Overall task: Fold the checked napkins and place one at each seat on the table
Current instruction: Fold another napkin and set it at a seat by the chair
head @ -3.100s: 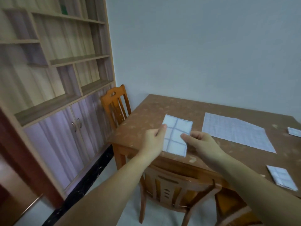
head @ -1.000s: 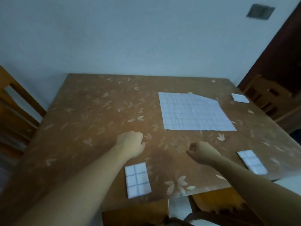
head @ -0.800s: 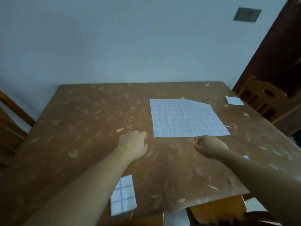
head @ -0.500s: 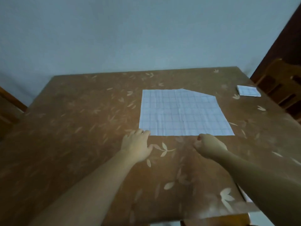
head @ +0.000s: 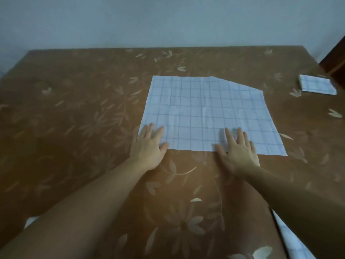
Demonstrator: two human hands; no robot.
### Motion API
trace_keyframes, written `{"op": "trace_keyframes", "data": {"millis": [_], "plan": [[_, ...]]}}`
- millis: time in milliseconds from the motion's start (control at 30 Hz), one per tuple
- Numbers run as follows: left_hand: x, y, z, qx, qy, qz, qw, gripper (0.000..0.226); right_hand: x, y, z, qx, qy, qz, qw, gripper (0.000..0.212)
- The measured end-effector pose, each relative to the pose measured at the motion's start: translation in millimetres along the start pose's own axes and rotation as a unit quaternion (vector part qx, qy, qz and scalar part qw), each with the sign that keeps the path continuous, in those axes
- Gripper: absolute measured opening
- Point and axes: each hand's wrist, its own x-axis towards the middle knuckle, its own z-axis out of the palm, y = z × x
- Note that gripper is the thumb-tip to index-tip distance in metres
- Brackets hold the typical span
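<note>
A large white checked napkin (head: 207, 113) lies unfolded and flat in the middle of the brown table (head: 74, 109); its far right corner is turned under. My left hand (head: 149, 146) rests flat with straight fingers on the napkin's near left corner. My right hand (head: 237, 150) lies flat with spread fingers on the near edge, right of the middle. A small folded checked napkin (head: 317, 86) sits at the table's far right edge.
The table top has a leaf pattern and meets a pale wall at the back. A dark wooden piece (head: 336, 60) shows at the far right. A strip of checked cloth (head: 291, 240) shows beside my right forearm at the lower right.
I set a folded napkin down at a seat, then turned to the big napkin. Both hands moved forward from curled fists and opened flat onto its near edge.
</note>
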Motion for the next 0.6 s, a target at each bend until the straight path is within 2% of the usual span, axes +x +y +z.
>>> {"op": "trace_keyframes", "data": {"millis": [100,300,367,500,600], "plan": [[10.6,-8.5,9.9,-0.003,0.006,-0.028,1.0,0.066,5.3,-5.5,13.2,-0.004,0.001,0.015,1.0,0.064],[9.2,-16.4,20.3,-0.003,0.065,-0.014,0.998,0.065,-2.0,-19.1,18.7,-0.007,0.028,0.017,0.999,0.064],[7.4,-19.9,19.8,-0.014,0.101,0.004,0.995,0.057,-4.8,-25.6,18.9,0.0,0.028,0.008,1.0,0.064],[0.5,-25.2,12.5,-0.067,0.192,0.045,0.978,0.017,-21.7,-47.4,21.5,-0.001,0.026,-0.019,0.999,0.06],[-10.6,-30.9,4.4,-0.067,0.179,0.042,0.981,0.015,-41.3,-68.9,26.7,0.002,0.017,-0.051,0.999,0.06]]}}
